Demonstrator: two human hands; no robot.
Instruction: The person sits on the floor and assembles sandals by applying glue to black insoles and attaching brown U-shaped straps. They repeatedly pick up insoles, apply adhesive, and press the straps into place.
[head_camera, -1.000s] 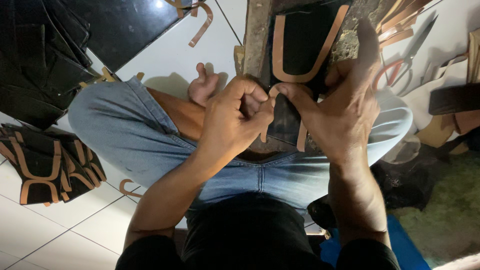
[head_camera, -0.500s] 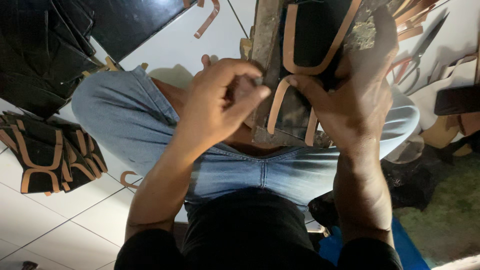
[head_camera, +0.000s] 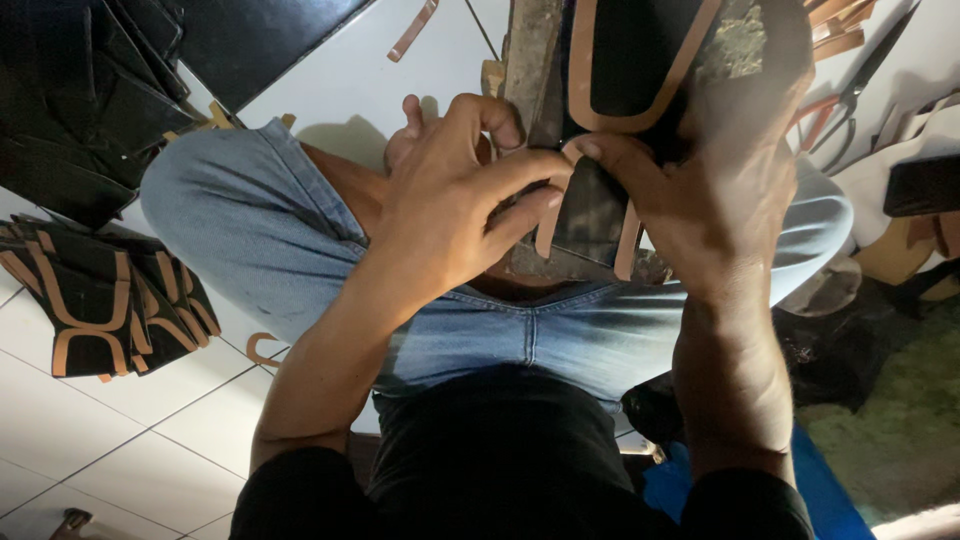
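Left hand (head_camera: 450, 215) fingers pinched on tan strip (head_camera: 548, 225), right hand (head_camera: 715, 200) thumb and fingers clamped on black piece (head_camera: 590, 215) just beyond, board (head_camera: 530, 60) beneath fingertips, finished pieces (head_camera: 95, 300) well left.

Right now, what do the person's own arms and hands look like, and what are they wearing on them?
Both hands are bare: no gloves, rings or watch show on the left hand or the right hand. The forearms are uncovered as well. Black sleeves begin only near the bottom edge of the view, part of a black top worn over light blue jeans.
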